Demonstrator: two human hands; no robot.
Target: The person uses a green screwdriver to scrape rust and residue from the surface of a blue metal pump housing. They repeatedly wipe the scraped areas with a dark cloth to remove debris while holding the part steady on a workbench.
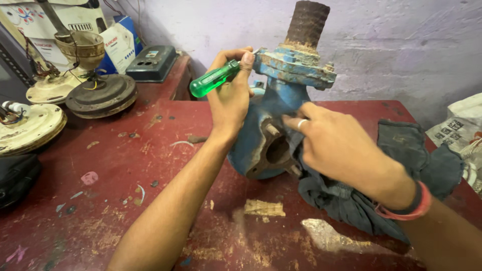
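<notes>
Left hand: I see my left hand point(229, 98) curled tight around a screwdriver point(215, 79), thumb and fingers wrapped over its green see-through handle.
Screwdriver: its handle sticks out to the left of the fist; the tip meets the left edge of the pump's blue flange point(296, 68), the shaft mostly hidden by my fingers.
Right hand: my right hand point(337, 145) lies on the pump point(273, 125), fingers stretched loosely and pressed against the blue body just right of the rusty side opening point(277, 149). A ring sits on one finger, bands on the wrist.
Pump: it stands at the middle of the red table point(125, 165), slightly tilted, with a rusty pipe stub point(307, 22) rising from the flange at the far end.
Cloth: a dark rag point(406, 150) lies under and right of my right hand, touching the pump's near right side.
Far left: fan parts point(100, 95) and a grey box point(152, 62) sit well apart from the pump.
Far right: a white sack point(462, 125) at the table's edge.
</notes>
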